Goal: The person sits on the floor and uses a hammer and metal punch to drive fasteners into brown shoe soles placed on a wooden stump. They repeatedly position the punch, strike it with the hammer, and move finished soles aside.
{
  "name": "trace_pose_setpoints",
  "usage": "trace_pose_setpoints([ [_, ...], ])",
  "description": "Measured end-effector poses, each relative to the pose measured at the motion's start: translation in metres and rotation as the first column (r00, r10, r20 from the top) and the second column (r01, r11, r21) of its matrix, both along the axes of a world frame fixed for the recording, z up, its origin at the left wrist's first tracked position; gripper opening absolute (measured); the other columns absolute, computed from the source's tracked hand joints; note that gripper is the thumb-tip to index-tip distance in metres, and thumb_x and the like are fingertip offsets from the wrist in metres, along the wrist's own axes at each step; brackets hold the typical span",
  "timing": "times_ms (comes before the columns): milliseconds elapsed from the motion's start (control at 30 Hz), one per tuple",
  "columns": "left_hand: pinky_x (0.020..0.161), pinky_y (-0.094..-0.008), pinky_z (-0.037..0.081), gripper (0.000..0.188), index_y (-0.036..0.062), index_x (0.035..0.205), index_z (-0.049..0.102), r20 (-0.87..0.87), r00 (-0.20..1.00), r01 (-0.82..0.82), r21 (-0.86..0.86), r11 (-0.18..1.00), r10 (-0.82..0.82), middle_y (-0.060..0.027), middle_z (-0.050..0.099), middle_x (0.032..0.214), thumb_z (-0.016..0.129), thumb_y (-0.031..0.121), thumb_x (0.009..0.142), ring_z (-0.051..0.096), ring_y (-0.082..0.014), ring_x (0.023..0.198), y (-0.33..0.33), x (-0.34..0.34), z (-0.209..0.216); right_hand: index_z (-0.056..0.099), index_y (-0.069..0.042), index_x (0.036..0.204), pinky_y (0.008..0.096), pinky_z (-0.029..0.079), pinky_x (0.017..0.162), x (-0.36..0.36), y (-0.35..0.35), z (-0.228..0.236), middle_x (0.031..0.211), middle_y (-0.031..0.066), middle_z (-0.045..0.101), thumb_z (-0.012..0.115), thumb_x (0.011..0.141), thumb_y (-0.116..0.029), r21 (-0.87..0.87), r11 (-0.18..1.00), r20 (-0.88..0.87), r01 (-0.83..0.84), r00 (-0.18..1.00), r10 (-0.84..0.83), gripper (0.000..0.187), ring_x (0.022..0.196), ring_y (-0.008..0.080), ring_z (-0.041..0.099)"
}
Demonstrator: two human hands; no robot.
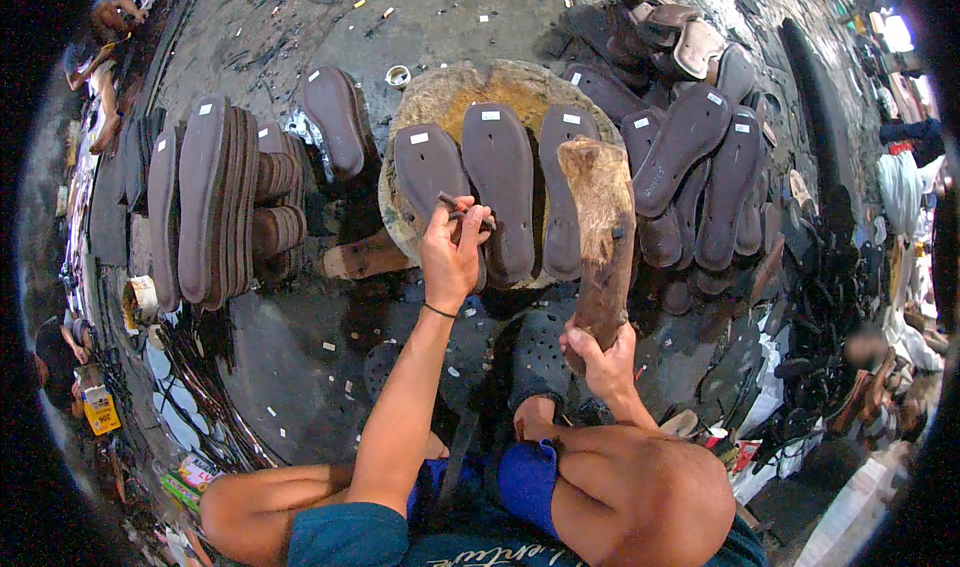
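Observation:
My left hand (456, 252) pinches a short dark rod (452, 203), probably a punch, over the lower part of a brown shoe sole (430, 157). Fingers hide part of the rod, so whether it touches the sole I cannot tell. My right hand (605, 359) grips the lower end of a worn wooden mallet (602, 232), thick and pale at its top. The mallet partly covers another sole (562, 222). Between the two lies a third sole (497, 192). All three rest on a round wooden block (500, 75), each with a small white label and small holes.
To the left stand stacked soles (203, 202), with a single sole (334, 122) nearby. A loose pile of soles (690, 167) lies at the right. Dark strips (215, 387) lie at the lower left. A tape roll (398, 76) sits beyond the block. Other people are at the far left.

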State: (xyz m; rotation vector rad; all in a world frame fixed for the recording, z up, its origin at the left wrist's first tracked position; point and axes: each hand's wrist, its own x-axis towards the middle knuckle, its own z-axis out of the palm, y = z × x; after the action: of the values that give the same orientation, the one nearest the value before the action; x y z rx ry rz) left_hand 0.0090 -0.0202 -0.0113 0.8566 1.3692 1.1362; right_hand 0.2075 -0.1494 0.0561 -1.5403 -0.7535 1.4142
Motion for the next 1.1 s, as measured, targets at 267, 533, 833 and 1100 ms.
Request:
trace_pose_setpoints([
  [267, 0.068, -0.0298, 0.057, 0.015, 0.0046, 0.102, 0.068, -0.440, 0.898, 0.088, 0.237, 0.968, 0.026, -0.0062, 0.073, 0.090, 0.068, 0.018, 0.096, 0.072, -0.0150, 0.077, 0.000, 0.027, 0.014, 0.058, -0.003, 0.111, 0.0295, 0.053, 0.067, 0.007, 0.034, 0.085, 0.092, 0.0039, 0.065, 0.075, 0.081, -0.009, -0.057, 0.998, -0.063, -0.009, 0.998, 0.006, 0.035, 0.076, 0.0148, 0.062],
  [533, 0.068, -0.0357, 0.057, 0.017, 0.0021, 0.103, 0.068, -0.674, 0.738, 0.285, 0.340, 0.896, 0.020, -0.0156, 0.072, 0.091, 0.072, 0.013, 0.090, 0.073, -0.0280, 0.080, -0.009, 0.021, 0.001, 0.057, -0.005, 0.123, 0.0407, 0.056, 0.078, 0.027, 0.054, 0.073, 0.101, 0.0154, 0.067, 0.074, 0.086, -0.029, 0.504, 0.792, 0.286, -0.343, 0.932, 0.222, 0.048, 0.091, 0.0259, 0.066],
  [833, 0.067, -0.0367, 0.061, 0.025, 0.0033, 0.105, 0.051, -0.175, 0.984, -0.025, 0.051, 0.998, 0.034, -0.0128, 0.069, 0.096, 0.059, 0.026, 0.101, 0.072, -0.0235, 0.085, 0.006, -0.004, -0.001, 0.050, -0.002, 0.129, 0.0385, 0.058, 0.076, 0.014, 0.033, -0.015, 0.095, 0.0116, 0.065, 0.068, 0.089, -0.035, -0.373, 0.862, -0.399, -0.342, 0.898, 0.184, 0.055, 0.085, 0.0218, 0.067],
  [1100, 0.073, -0.0271, 0.058, 0.022, -0.0008, 0.102, 0.072, -0.096, 0.992, 0.086, -0.008, 0.996, -0.086, -0.0064, 0.072, 0.099, 0.067, 0.020, 0.097, 0.067, -0.0129, 0.085, -0.078, 0.004, 0.051, 0.052, 0.000, 0.126, 0.0370, 0.056, 0.080, -0.031, 0.034, -0.015, 0.105, 0.0106, 0.065, 0.065, 0.095, -0.027, -0.261, 0.951, -0.564, -0.164, 0.826, -0.012, 0.044, 0.091, 0.0194, 0.065],
])
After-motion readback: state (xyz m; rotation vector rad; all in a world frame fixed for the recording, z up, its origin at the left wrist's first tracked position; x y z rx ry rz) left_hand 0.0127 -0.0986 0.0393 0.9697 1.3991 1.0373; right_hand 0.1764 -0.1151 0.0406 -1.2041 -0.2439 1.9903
